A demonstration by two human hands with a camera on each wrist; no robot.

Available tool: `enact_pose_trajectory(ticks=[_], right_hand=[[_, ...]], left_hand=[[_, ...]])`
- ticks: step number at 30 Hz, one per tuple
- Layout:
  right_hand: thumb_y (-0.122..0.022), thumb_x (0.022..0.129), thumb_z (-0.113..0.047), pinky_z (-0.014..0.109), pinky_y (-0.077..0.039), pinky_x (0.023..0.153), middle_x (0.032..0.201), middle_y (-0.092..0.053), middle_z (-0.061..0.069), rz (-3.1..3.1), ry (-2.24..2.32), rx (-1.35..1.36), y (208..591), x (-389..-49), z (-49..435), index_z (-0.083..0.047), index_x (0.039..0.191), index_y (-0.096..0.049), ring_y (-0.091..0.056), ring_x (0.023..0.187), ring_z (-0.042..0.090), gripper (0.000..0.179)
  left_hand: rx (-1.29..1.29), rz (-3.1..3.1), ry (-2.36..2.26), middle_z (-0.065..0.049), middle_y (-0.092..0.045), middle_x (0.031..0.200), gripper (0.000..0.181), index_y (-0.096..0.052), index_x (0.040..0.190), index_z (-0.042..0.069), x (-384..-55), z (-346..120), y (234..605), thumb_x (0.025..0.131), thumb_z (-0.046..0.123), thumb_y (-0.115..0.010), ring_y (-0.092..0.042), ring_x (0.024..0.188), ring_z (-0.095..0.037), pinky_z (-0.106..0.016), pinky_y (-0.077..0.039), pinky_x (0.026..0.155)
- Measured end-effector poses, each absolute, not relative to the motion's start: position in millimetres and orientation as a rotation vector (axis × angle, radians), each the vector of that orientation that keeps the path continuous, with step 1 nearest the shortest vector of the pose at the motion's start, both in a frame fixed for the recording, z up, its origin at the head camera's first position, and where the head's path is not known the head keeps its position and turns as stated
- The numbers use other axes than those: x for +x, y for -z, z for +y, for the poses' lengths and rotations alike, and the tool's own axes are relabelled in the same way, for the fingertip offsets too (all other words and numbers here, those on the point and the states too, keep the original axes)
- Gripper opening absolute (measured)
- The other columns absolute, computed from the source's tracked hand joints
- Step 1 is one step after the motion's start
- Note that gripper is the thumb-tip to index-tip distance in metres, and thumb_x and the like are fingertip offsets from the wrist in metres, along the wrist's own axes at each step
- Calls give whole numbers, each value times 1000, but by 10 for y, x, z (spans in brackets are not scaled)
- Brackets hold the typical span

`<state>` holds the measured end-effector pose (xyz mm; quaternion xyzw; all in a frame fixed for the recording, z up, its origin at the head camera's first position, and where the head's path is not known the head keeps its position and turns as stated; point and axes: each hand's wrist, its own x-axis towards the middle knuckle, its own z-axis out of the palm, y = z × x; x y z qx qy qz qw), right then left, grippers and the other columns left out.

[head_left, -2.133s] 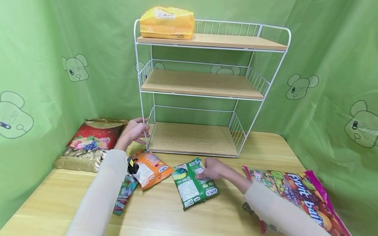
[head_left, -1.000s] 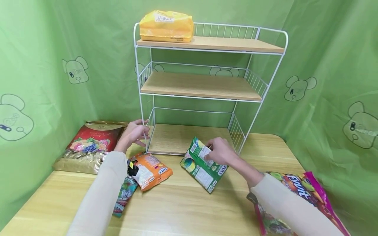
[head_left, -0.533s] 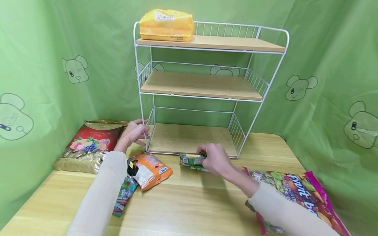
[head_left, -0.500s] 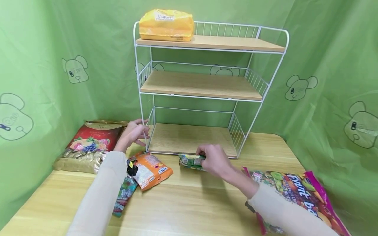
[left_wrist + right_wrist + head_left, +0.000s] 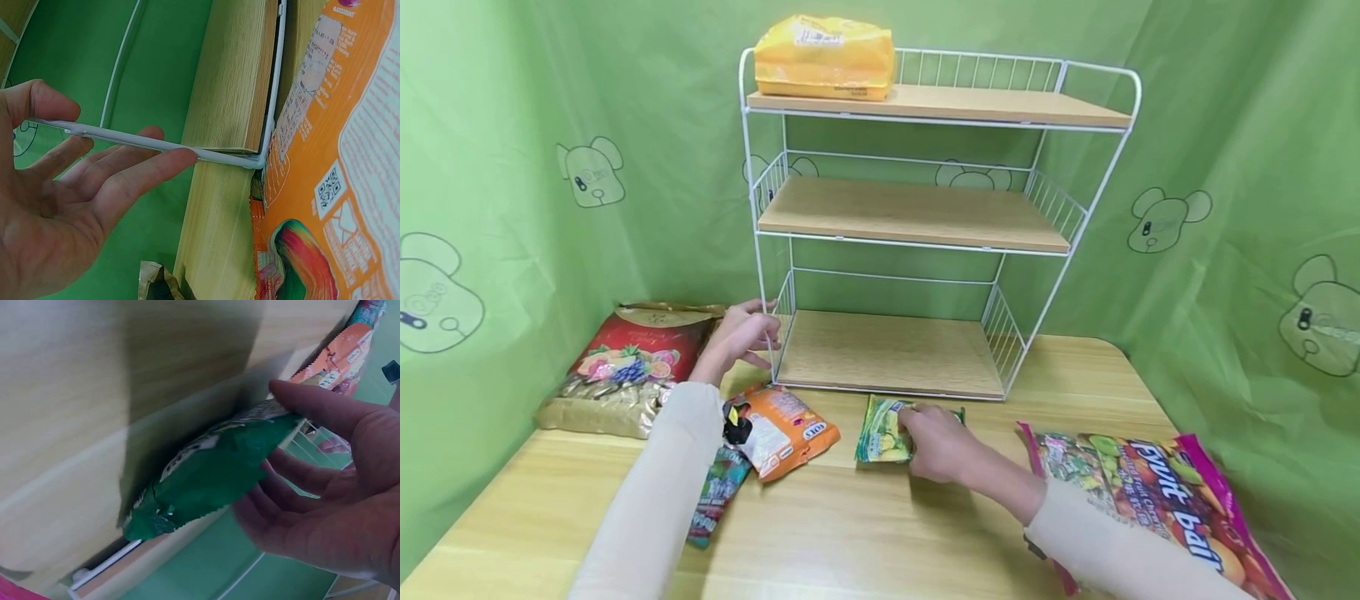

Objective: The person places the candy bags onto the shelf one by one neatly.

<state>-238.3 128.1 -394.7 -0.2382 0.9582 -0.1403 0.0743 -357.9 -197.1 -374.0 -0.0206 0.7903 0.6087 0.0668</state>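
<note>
My right hand (image 5: 942, 446) pinches a small green candy bag (image 5: 883, 435) just in front of the bottom shelf. In the right wrist view, the green candy bag (image 5: 212, 478) is tilted between thumb and fingers, above the tabletop. At the left front post of a white wire shelf rack (image 5: 757, 275), my left hand (image 5: 743, 337) has its thumb and fingers around the wire. The left wrist view shows that hand (image 5: 81, 206) with the thumb over the post and the fingers beyond it. An orange candy bag (image 5: 786, 425) lies close by the rack's foot.
A large red and gold candy bag (image 5: 632, 358) lies at the left. A teal bag (image 5: 718, 492) is partly under the orange one. Fruit candy in a big pink-edged bag (image 5: 1172, 483) lies at right, partly behind my sleeve. On the top shelf stands a yellow bag (image 5: 823, 62).
My right hand has lifted the green candy bag toward the rack and turned it over, so its other face shows. It has come slightly back from the shelf. The left hand stays put.
</note>
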Motion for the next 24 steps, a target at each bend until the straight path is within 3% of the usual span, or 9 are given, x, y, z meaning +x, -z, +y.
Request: enact_pose_trajectory(ticks=[3, 5, 9, 12, 15, 17, 20, 22, 24], right_hand=[[-92, 67, -16, 46, -59, 84, 106, -68, 10, 2812, 437, -632, 3939, -2400, 1306, -6, 110, -64, -62, 92, 25, 52], [-89, 75, -28, 44, -58, 83, 106, -68, 7, 2773, 449, -568, 3921, -2418, 1316, -8, 112, -64, -61, 92, 22, 50], [-76, 90, -31, 38, -57, 71, 87, -66, 4, 2771, 492, -495, 3906, -2447, 1323, -3, 113, -65, -60, 75, 19, 38], [-71, 94, -32, 43, -62, 79, 99, -70, 17, 2866, 409, -470, 3926, -2433, 1336, 8, 121, -62, -67, 84, 29, 49], [-65, 97, -42, 52, -62, 89, 118, -65, 31, 2954, 234, -449, 3962, -2406, 1340, 16, 131, -55, -67, 102, 43, 68], [-60, 97, -52, 46, -65, 78, 130, -60, 33, 2969, 93, -439, 3998, -2403, 1332, 17, 132, -54, -68, 99, 41, 78], [-57, 95, -61, 38, -63, 63, 125, -62, 34, 2963, -70, -457, 4053, -2396, 1308, 18, 133, -53, -68, 87, 36, 88], [-58, 93, -62, 36, -62, 60, 122, -61, 35, 2956, -127, -468, 4084, -2395, 1296, 20, 133, -52, -67, 83, 34, 91], [-60, 92, -62, 42, -64, 71, 109, -62, 34, 2959, -136, -479, 4094, -2388, 1293, 22, 130, -51, -66, 89, 39, 93]], left_hand=[[-57, 2382, -1837, -10, -65, 89, 77, -40, 156, 14, -3582, -1967, 3737, 81, 7, -56, -71, 87, -26, -56, -64, 79], [-53, 2384, -1834, -11, -65, 90, 77, -40, 156, 14, -3584, -1969, 3739, 81, 7, -56, -71, 88, -26, -56, -63, 80], [-59, 2385, -1833, -13, -65, 95, 77, -40, 156, 15, -3581, -1974, 3747, 81, 7, -56, -71, 94, -31, -56, -64, 80], [-54, 2383, -1832, -13, -64, 97, 77, -39, 157, 15, -3575, -1974, 3758, 82, 8, -56, -69, 102, -37, -56, -63, 80], [-48, 2384, -1831, -12, -64, 95, 77, -38, 157, 14, -3572, -1973, 3762, 82, 8, -56, -69, 104, -39, -57, -63, 81], [-51, 2386, -1829, -11, -64, 95, 77, -38, 157, 15, -3573, -1975, 3759, 82, 9, -56, -69, 104, -39, -56, -63, 81], [-58, 2388, -1829, -12, -64, 93, 76, -40, 156, 15, -3575, -1974, 3754, 82, 9, -56, -70, 100, -37, -56, -64, 79], [-59, 2388, -1831, -13, -64, 94, 75, -40, 156, 15, -3578, -1975, 3756, 82, 10, -56, -70, 96, -33, -56, -64, 79], [-59, 2386, -1834, -12, -64, 94, 75, -41, 155, 15, -3576, -1974, 3759, 82, 10, -56, -71, 92, -30, -56, -64, 79]])
